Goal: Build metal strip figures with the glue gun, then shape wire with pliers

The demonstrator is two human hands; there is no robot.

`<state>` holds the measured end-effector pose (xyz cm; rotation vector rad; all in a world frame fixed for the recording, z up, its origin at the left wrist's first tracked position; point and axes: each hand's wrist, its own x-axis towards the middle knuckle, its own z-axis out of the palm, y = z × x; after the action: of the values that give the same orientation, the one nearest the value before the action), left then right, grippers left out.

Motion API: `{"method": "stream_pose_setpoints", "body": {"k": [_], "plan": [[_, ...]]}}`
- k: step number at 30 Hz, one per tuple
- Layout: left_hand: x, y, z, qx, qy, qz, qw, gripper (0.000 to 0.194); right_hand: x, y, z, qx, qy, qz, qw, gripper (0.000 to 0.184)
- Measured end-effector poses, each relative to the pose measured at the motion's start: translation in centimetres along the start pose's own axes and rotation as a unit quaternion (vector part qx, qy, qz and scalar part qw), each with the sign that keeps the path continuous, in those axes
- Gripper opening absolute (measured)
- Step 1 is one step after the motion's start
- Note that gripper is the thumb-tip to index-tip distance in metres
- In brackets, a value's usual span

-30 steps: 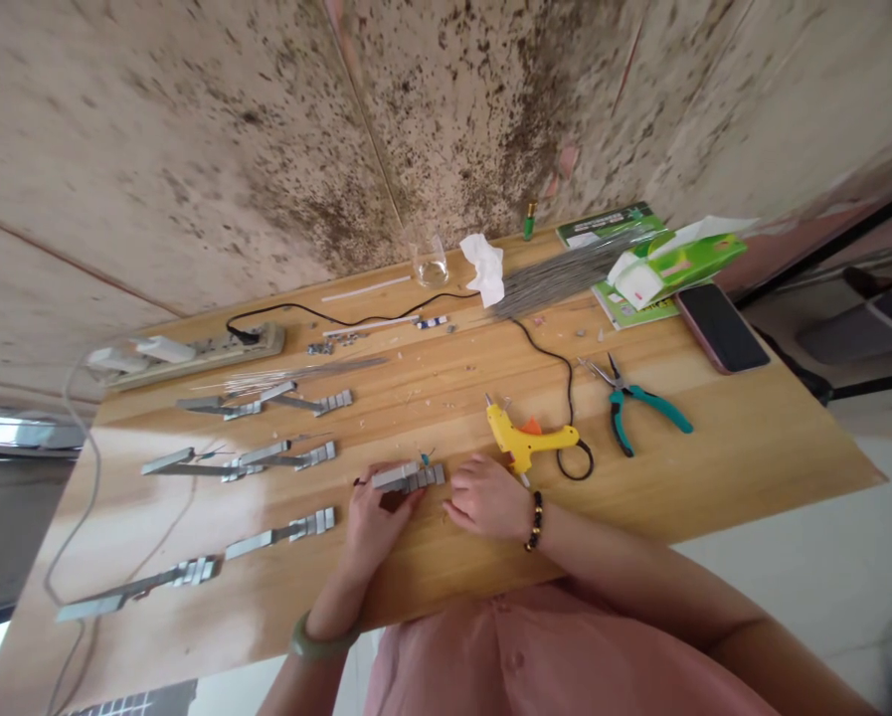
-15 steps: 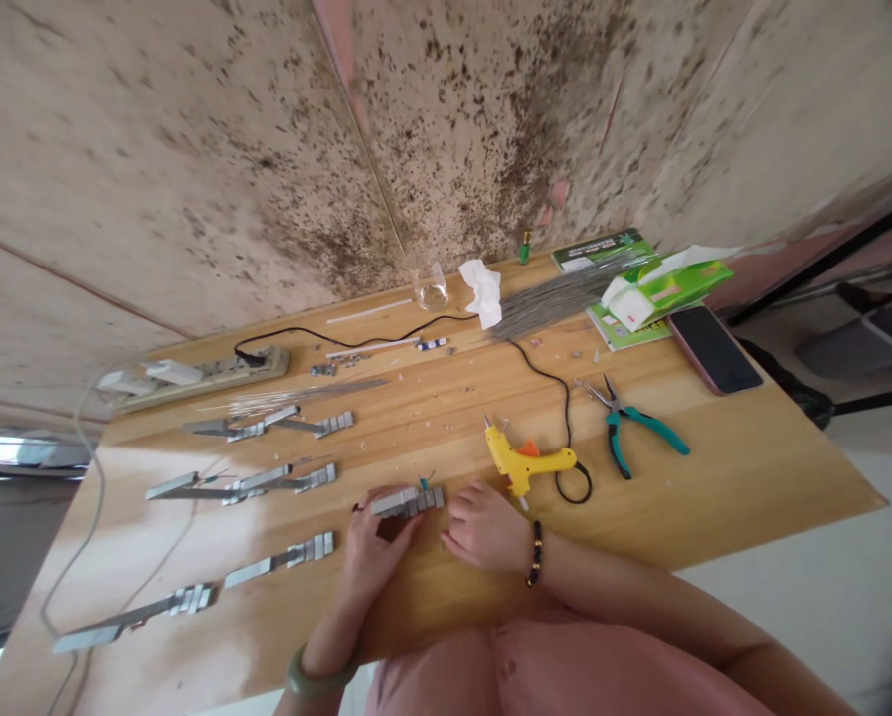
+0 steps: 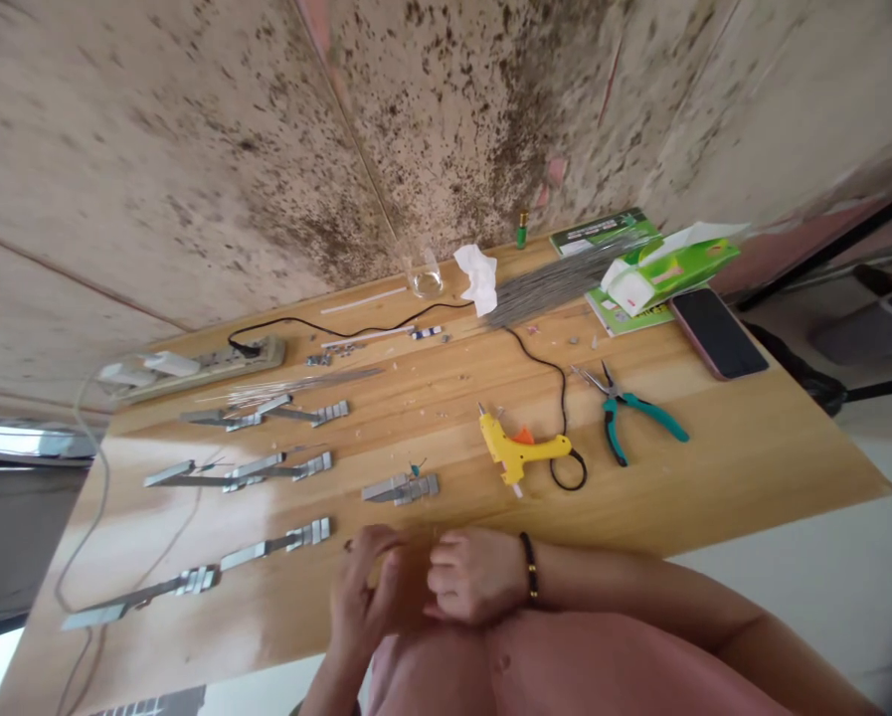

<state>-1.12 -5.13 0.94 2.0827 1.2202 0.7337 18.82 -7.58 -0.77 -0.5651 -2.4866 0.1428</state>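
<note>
"Speckled wall [image 3: 431,129] behind, wooden table [image 3: 631,512] below. Where's the grey folded piece [image 3: 403,488]?"

"I have it on the table, left of the yellow glue gun [image 3: 512,453], lying free."

"Left hand [image 3: 361,587]?"

"Nearer the table's front edge than the gun, thumb apart from the fingers, nothing visibly held."

"Right hand [image 3: 476,575]?"

"Just beside it, fingers curled in; I cannot tell whether they hold anything."

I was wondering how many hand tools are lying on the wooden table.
2: a yellow plastic glue gun, beyond the right hand, and teal-handled metal pliers, to the gun's right. Neither is hidden.
</note>
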Motion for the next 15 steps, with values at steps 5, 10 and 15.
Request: {"method": "stream_pose_setpoints", "body": {"k": [5,10,15], "plan": [[2.0,4.4,2.1,-0.243,-0.253,-0.136,0.927,0.034,0.2,-0.5,0.4,0.047,-0.06,-0.072,0.994,0.028],[2.5,3.6,1.9,-0.277,-0.237,-0.175,0.914,0.025,-0.2,-0.4,1.4,0.049,-0.062,-0.081,0.994,0.031],[1.0,1.9,0.4,-0.289,-0.179,-0.151,0.928,0.015,-0.2,-0.7,2.3,0.046,-0.009,-0.068,0.997,0.035]]}}
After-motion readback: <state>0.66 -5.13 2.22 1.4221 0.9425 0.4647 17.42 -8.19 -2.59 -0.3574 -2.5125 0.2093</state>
